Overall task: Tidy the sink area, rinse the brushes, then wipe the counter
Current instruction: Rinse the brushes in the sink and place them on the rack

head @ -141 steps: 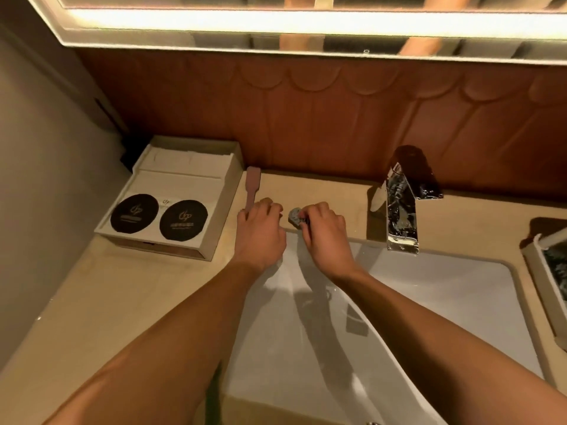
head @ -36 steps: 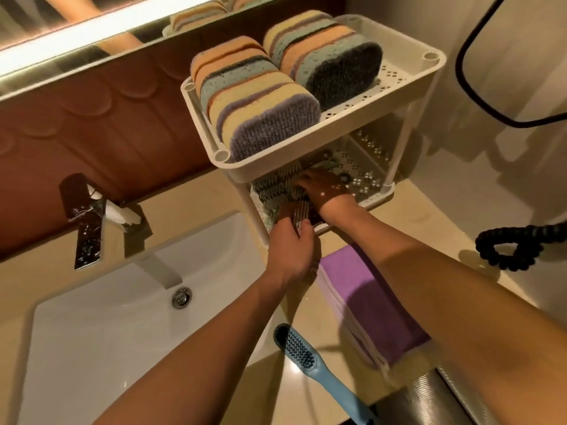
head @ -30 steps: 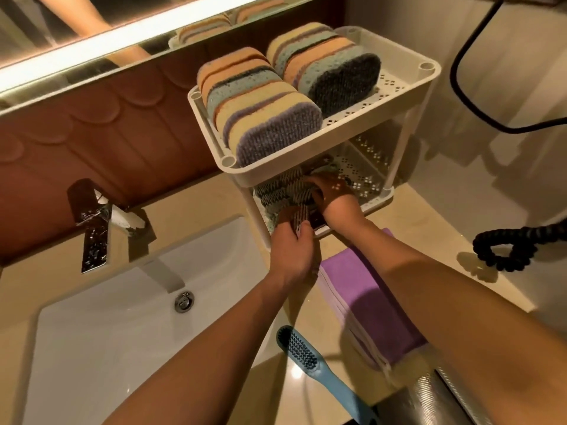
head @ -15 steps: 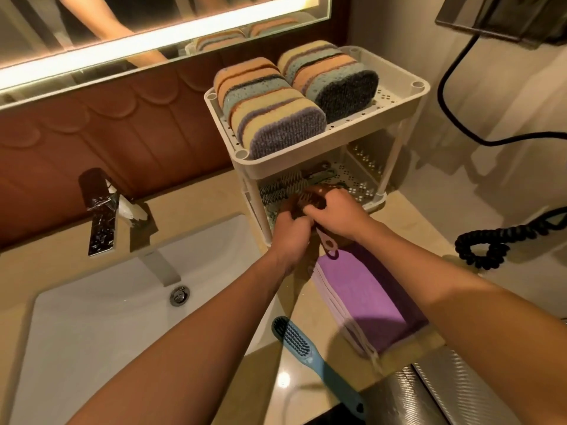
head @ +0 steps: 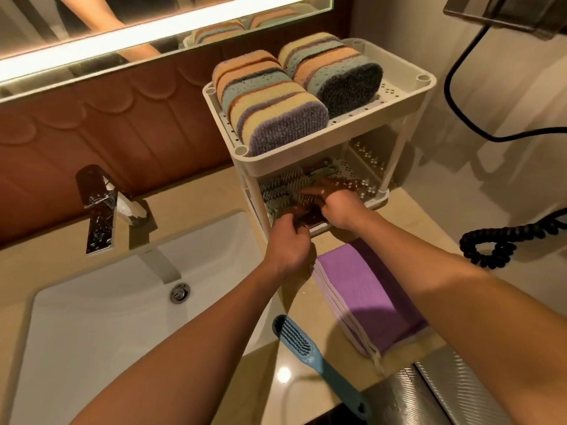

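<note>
Hands work at the rack (head: 334, 134). The left hand (head: 288, 243) curls its fingers round a dark brush (head: 308, 218) at the front lip of the lower tier (head: 362, 187). The right hand (head: 342, 207) reaches deeper in, fingers laid over the brush pile (head: 282, 187); whether it grips or only touches cannot be told. Probably one hand steadies while the other sorts, gathering brushes to rinse. Sponges (head: 276, 118) stand on edge on the upper tier, likely so they drain. Purple cloths (head: 365, 289) lie folded on the table (head: 214, 191) just in front of the rack, handy for wiping. The blue brush (head: 302, 342) lies bristles-up beside the sink (head: 92, 326), near the basin for rinsing. The faucet (head: 98, 216) shows no water running.
</note>
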{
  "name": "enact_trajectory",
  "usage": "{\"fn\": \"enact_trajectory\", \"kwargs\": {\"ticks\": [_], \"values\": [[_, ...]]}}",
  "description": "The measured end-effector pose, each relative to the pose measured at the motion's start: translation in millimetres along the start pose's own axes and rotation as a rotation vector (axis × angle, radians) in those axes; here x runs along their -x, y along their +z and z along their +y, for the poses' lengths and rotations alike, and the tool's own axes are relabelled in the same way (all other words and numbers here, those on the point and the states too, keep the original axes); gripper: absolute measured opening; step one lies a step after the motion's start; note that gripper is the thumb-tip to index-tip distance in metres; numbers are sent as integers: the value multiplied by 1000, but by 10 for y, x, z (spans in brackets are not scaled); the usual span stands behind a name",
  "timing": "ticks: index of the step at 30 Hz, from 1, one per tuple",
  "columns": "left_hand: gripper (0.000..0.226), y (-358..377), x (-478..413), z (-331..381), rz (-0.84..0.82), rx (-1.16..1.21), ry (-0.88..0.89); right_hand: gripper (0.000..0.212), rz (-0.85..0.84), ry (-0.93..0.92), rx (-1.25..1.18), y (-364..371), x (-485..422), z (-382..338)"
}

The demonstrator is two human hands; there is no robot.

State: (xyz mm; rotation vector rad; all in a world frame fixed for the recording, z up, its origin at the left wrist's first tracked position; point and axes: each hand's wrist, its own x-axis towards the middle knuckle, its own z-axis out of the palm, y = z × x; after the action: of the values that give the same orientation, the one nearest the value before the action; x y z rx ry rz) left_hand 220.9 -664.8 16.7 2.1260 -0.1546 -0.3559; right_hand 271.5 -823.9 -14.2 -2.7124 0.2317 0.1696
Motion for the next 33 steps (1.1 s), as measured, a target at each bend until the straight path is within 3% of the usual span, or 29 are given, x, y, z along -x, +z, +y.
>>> {"fn": "enact_trajectory", "kwargs": {"ticks": [2,5,8,16,20,24,30,33], "values": [[40,26,4,-84,-55,-118,57,36,-31,20,45,77,-64,15],[51,54,17,-182,-119,-271,83,50,31,-157,67,54,-31,-28],[53,50,30,-232,-135,-378,135,56,29,-165,117,41,-12,-54],[57,39,6,-244,-168,-453,164,44,74,-177,65,51,8,-32],[56,42,13,-213,-122,-419,172,49,155,-122,14,73,123,9],[56,58,65,-192,-90,-399,204,25,164,-44,19,68,382,10],[48,-88,273,-247,-69,-442,402,24,267,-205,34,129,713,-95],[52,-265,438,-332,-53,-432,454,34,274,-272,36,155,840,-289]]}}
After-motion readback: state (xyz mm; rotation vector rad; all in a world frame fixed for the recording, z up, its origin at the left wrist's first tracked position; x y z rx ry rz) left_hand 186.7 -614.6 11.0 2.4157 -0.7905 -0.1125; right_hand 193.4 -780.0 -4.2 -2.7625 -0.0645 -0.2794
